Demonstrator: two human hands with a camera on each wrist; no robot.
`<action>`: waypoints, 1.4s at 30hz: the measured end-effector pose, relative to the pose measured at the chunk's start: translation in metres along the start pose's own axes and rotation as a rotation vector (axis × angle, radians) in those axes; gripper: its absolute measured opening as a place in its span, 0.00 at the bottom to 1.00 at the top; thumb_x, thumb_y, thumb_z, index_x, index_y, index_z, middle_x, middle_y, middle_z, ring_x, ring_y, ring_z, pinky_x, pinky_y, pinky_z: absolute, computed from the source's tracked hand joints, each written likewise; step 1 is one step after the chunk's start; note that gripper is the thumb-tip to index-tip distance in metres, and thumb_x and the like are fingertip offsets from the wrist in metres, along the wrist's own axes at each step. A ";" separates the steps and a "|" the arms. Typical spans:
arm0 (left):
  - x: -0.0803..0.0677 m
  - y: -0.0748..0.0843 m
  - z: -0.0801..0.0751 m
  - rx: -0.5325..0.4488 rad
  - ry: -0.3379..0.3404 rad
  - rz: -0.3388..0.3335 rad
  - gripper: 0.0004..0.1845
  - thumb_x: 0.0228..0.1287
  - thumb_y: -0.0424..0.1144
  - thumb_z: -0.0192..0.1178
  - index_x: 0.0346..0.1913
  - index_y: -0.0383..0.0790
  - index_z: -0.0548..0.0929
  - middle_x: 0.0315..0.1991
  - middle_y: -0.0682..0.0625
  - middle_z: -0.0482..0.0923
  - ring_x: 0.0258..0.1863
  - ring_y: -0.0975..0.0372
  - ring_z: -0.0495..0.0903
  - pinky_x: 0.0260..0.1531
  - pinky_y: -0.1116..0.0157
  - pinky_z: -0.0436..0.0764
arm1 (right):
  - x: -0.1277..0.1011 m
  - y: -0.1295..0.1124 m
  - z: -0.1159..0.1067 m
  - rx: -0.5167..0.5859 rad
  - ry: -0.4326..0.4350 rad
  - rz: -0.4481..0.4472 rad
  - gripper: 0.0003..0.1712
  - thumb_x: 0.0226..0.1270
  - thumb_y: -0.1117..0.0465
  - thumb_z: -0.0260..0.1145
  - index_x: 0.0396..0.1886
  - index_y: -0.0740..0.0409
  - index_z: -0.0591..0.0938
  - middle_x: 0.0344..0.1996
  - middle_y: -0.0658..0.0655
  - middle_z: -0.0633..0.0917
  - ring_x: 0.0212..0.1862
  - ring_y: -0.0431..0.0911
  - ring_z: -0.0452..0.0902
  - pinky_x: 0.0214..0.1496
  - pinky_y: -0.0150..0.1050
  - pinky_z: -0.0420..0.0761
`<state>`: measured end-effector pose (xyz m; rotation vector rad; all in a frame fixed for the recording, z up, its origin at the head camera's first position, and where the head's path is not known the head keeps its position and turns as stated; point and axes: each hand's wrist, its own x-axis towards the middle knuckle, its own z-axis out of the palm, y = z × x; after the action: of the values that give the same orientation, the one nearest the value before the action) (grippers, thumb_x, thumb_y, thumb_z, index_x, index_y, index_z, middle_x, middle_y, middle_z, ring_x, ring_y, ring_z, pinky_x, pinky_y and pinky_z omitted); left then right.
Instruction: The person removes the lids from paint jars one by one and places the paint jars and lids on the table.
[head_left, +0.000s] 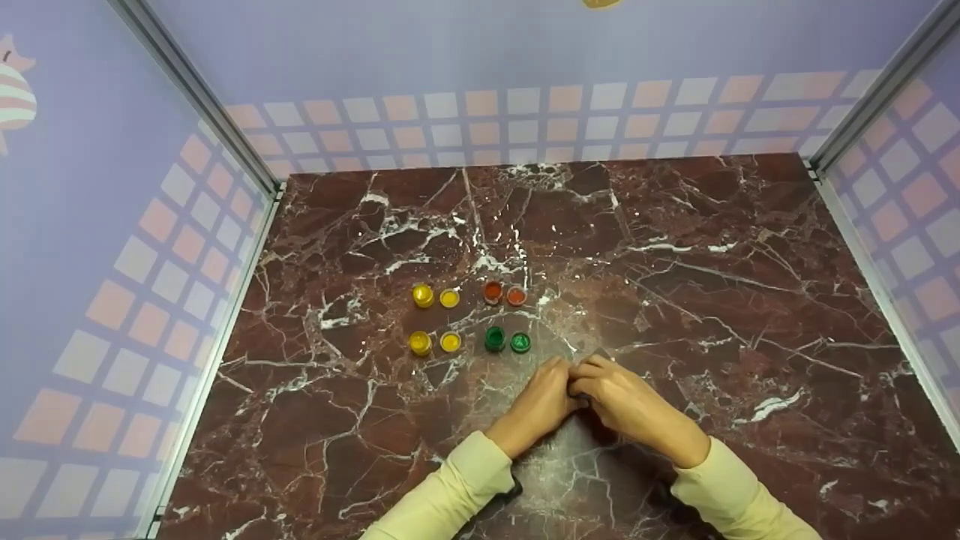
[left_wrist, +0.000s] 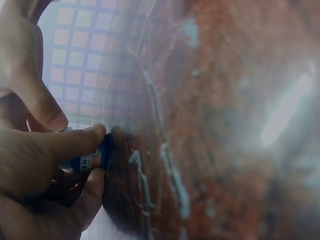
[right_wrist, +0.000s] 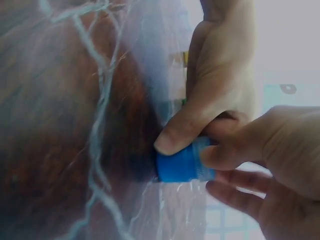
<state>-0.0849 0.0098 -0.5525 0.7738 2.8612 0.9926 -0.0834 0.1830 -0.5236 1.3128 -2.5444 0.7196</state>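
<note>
Low over the table's near middle, both hands meet at a small blue paint jar [right_wrist: 175,167] with a clear lid [right_wrist: 203,173]. My left hand [head_left: 541,396] grips the blue body between thumb and fingers, close to the tabletop. At the lid end, my right hand [head_left: 628,396] pinches the clear lid with thumb and fingers. A printed label [left_wrist: 86,164] shows on the jar's side in the left wrist view. The hands hide the jar almost wholly in the head view.
Beyond the hands stand two yellow jars [head_left: 419,343], a red-orange jar [head_left: 493,292] and a green jar [head_left: 495,339], all uncapped. Beside each lies a round lid, such as the green-stained lid [head_left: 520,343]. Patterned panels [head_left: 525,120] border the marbled table [head_left: 322,420].
</note>
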 end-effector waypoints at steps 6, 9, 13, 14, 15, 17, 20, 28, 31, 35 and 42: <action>0.000 -0.001 0.001 0.004 0.016 0.006 0.17 0.50 0.35 0.77 0.40 0.35 0.81 0.37 0.46 0.80 0.39 0.55 0.82 0.43 0.63 0.81 | -0.008 0.004 0.003 0.081 0.052 -0.026 0.18 0.46 0.81 0.66 0.35 0.61 0.89 0.46 0.54 0.88 0.51 0.52 0.80 0.58 0.46 0.80; -0.001 0.000 0.001 0.001 0.008 0.000 0.18 0.52 0.35 0.77 0.43 0.35 0.82 0.39 0.46 0.81 0.41 0.55 0.82 0.46 0.63 0.81 | -0.011 0.004 0.002 0.139 0.112 0.060 0.18 0.48 0.81 0.67 0.38 0.63 0.89 0.49 0.58 0.88 0.54 0.54 0.81 0.59 0.49 0.80; -0.001 0.000 0.001 -0.027 0.002 -0.012 0.19 0.54 0.35 0.78 0.45 0.35 0.82 0.42 0.46 0.81 0.45 0.55 0.82 0.50 0.64 0.81 | -0.011 0.003 0.000 0.167 0.230 0.266 0.16 0.53 0.81 0.69 0.40 0.65 0.88 0.44 0.60 0.87 0.48 0.51 0.83 0.51 0.46 0.84; -0.001 0.000 0.001 -0.034 0.001 -0.016 0.19 0.54 0.35 0.78 0.45 0.35 0.82 0.42 0.46 0.81 0.45 0.55 0.82 0.50 0.64 0.80 | -0.010 0.002 0.000 0.164 0.257 0.329 0.14 0.54 0.80 0.70 0.40 0.65 0.88 0.41 0.59 0.87 0.44 0.50 0.83 0.47 0.45 0.84; -0.001 0.000 0.001 -0.042 0.002 -0.017 0.19 0.54 0.34 0.79 0.45 0.35 0.82 0.42 0.46 0.81 0.46 0.55 0.82 0.51 0.64 0.80 | -0.009 0.002 0.000 0.157 0.279 0.391 0.12 0.56 0.79 0.71 0.40 0.66 0.88 0.39 0.59 0.86 0.41 0.50 0.83 0.44 0.44 0.84; -0.001 0.000 0.001 -0.045 0.001 -0.017 0.19 0.53 0.34 0.79 0.44 0.35 0.82 0.41 0.46 0.81 0.45 0.55 0.81 0.51 0.63 0.80 | -0.007 0.001 0.000 0.141 0.312 0.507 0.09 0.59 0.77 0.72 0.39 0.66 0.88 0.36 0.58 0.86 0.36 0.48 0.82 0.38 0.43 0.83; -0.001 0.000 0.001 -0.046 -0.001 -0.016 0.18 0.53 0.34 0.78 0.44 0.35 0.82 0.41 0.47 0.81 0.45 0.56 0.81 0.51 0.63 0.80 | -0.002 -0.002 0.000 0.120 0.337 0.635 0.05 0.61 0.73 0.73 0.37 0.66 0.88 0.31 0.57 0.85 0.32 0.48 0.79 0.34 0.44 0.80; -0.001 -0.001 0.003 -0.019 0.021 0.003 0.19 0.52 0.34 0.78 0.44 0.35 0.81 0.40 0.47 0.80 0.43 0.56 0.81 0.49 0.63 0.80 | 0.010 -0.015 0.004 0.043 0.264 0.676 0.09 0.59 0.67 0.77 0.34 0.67 0.84 0.29 0.61 0.83 0.30 0.54 0.80 0.34 0.50 0.81; 0.000 -0.002 0.003 0.003 0.045 0.027 0.18 0.52 0.35 0.77 0.43 0.34 0.81 0.38 0.47 0.80 0.41 0.56 0.81 0.46 0.64 0.81 | 0.011 -0.020 0.009 0.024 0.219 0.647 0.11 0.58 0.66 0.78 0.33 0.66 0.83 0.31 0.61 0.83 0.32 0.58 0.82 0.35 0.54 0.82; 0.001 -0.002 0.004 0.020 0.060 0.034 0.15 0.53 0.33 0.75 0.42 0.34 0.82 0.37 0.47 0.80 0.39 0.55 0.82 0.44 0.64 0.81 | 0.010 -0.023 0.013 0.025 0.182 0.611 0.11 0.56 0.67 0.79 0.33 0.66 0.83 0.33 0.59 0.81 0.33 0.60 0.82 0.35 0.54 0.83; 0.000 -0.002 0.002 0.028 0.029 0.011 0.17 0.50 0.32 0.76 0.41 0.35 0.80 0.37 0.46 0.79 0.40 0.55 0.81 0.45 0.63 0.80 | 0.007 -0.021 0.011 -0.001 0.125 0.472 0.13 0.54 0.72 0.78 0.36 0.67 0.83 0.36 0.59 0.80 0.37 0.56 0.82 0.39 0.51 0.83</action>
<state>-0.0854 0.0097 -0.5555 0.7841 2.9044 0.9758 -0.0697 0.1619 -0.5234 0.6372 -2.7683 0.8477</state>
